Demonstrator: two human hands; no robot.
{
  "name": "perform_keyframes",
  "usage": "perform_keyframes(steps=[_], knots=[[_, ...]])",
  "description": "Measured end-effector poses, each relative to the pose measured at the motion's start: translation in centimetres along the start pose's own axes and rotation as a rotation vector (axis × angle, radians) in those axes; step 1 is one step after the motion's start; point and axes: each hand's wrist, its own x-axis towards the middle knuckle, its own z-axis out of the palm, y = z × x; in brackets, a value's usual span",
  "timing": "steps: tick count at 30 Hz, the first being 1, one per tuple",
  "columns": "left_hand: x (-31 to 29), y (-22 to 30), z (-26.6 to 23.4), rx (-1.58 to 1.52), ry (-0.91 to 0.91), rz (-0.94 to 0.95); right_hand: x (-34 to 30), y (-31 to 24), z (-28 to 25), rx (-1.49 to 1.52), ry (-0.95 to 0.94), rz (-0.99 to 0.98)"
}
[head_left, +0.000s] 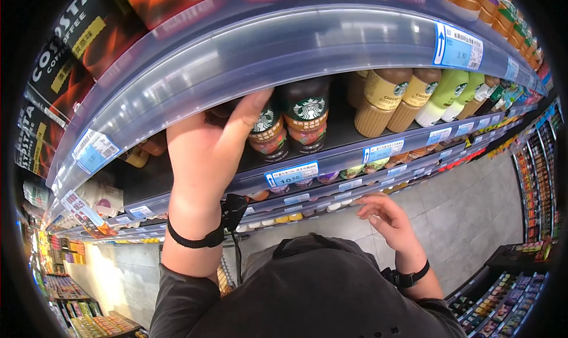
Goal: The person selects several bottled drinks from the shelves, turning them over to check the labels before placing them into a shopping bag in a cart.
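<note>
bright overhead light | shelf-edge (248, 48) glare | fisheye bending, dark rim

Bottled drinks (307, 122) on shelf (378, 151)

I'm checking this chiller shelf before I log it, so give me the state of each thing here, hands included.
Left hand: raised into the shelf, fingers by a dark bottle; grip hidden.
Right hand: open, empty, low beside the lower shelves.
Dark bottle: upright, capped.
Brown-capped dark bottle: upright, at shelf front.
Tan bottles: upright, capped.
Green bottle: upright.
Shelf rail: price tags in place.
</note>
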Motion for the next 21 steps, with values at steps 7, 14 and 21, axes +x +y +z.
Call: perform_keyframes(steps=[7,14,21], knots=[[-3.5,-0.5,-4.0,0.305,0.047,0.006,0.7,-0.2,2.6,-0.023,-0.060,0.028],[-10.6,-0.2,-15.5,0.469,-0.108,0.149,4.0,1.6,7.3,0.009,-0.211,0.106],[-25.6,1.3,-28.2,0.710,-0.144,-0.227,8.1,3.5,18.1,-0.020,-0.482,0.181]])
